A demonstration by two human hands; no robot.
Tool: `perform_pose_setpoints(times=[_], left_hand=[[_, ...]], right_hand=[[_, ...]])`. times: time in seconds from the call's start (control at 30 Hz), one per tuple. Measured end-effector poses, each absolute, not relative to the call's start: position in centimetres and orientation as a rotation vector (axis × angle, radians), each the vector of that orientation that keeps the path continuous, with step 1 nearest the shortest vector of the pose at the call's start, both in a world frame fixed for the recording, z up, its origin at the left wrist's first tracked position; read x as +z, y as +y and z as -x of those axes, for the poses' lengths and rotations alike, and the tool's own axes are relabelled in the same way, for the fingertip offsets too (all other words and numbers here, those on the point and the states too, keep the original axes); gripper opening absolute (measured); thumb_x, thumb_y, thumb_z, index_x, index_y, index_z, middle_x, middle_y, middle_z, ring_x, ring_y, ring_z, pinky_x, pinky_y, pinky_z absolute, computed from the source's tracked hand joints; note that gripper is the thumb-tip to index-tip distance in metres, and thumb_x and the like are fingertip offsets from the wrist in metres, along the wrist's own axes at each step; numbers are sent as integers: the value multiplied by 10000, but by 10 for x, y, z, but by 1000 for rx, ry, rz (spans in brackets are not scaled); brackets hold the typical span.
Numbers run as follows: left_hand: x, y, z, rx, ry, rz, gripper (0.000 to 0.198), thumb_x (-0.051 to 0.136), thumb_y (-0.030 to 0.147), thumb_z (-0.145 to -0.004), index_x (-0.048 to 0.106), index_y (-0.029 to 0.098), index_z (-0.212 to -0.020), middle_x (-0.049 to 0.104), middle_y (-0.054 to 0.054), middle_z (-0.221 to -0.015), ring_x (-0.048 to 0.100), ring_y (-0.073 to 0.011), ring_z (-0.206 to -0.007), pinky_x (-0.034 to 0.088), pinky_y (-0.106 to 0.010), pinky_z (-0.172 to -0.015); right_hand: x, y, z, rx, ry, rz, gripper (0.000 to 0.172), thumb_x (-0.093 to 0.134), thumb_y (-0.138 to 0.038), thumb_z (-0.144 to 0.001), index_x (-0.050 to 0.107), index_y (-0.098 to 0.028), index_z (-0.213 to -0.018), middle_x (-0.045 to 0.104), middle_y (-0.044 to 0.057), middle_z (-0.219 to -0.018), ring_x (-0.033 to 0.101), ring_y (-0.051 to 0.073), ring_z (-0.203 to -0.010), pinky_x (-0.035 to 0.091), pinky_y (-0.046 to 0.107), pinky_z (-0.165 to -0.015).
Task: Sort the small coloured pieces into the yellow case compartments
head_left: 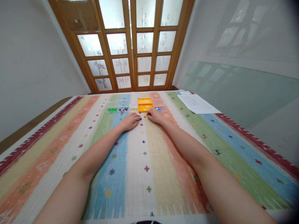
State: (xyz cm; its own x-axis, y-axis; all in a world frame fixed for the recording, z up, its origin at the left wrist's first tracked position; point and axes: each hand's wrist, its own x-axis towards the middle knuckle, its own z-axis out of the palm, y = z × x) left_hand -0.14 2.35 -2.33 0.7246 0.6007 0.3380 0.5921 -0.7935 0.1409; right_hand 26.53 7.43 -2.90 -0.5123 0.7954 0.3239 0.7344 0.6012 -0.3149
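My left hand (131, 121) lies palm down on the striped cloth, its fingers stretched out toward the right. My right hand (156, 116) is at the front right corner of an open yellow box (145, 102); its fingers are curled together, and whatever they hold is too small or hidden to make out. Small pale pieces lie in the yellow box. Beside it on the left stand clear boxes with green pieces (112, 110), dark red pieces (123, 109) and a few yellow pieces (134, 109). Blue pieces (158, 109) sit in a clear box just behind my right hand.
A striped, patterned tablecloth (137, 180) covers the table. White paper sheets (197, 104) with writing lie at the back right. A glass panel (233, 90) leans against the right wall. Wooden doors with glass panes (133, 56) stand behind the table.
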Motion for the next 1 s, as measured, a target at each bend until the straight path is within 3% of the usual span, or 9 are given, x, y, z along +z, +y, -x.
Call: perform_pose_setpoints(times=[0.4, 0.73, 1.0], left_hand=[[-15, 15, -2, 569, 1004, -2869, 354, 527, 310, -1042, 715, 243, -1334, 691, -97, -1379, 570, -260, -1339, 405, -486, -1213], [-17, 20, 0, 590, 1054, -2882, 362, 527, 251, -1020, 734, 229, -1316, 709, -95, -1363, 574, -262, -1333, 425, -490, -1189], [-18, 19, -1, 565, 1099, -2878, 386, 528, 247, -1009, 721, 225, -1343, 700, -100, -1382, 571, -270, -1341, 423, -483, -1192]], right_hand=[[-33, 78, -269, 192, -2317, 1274, 111, 628, -146, -929, 722, -187, -885, 740, 101, -954, 628, 217, -853, 439, 290, -771], [-44, 98, -268, 481, -1692, 1242, 145, 589, -251, -892, 703, -194, -961, 739, 60, -932, 656, 209, -848, 533, 332, -841], [-49, 109, -270, 714, -1469, 1201, 391, 548, -243, -864, 731, -188, -1206, 769, 104, -1146, 712, 218, -987, 594, 398, -926]])
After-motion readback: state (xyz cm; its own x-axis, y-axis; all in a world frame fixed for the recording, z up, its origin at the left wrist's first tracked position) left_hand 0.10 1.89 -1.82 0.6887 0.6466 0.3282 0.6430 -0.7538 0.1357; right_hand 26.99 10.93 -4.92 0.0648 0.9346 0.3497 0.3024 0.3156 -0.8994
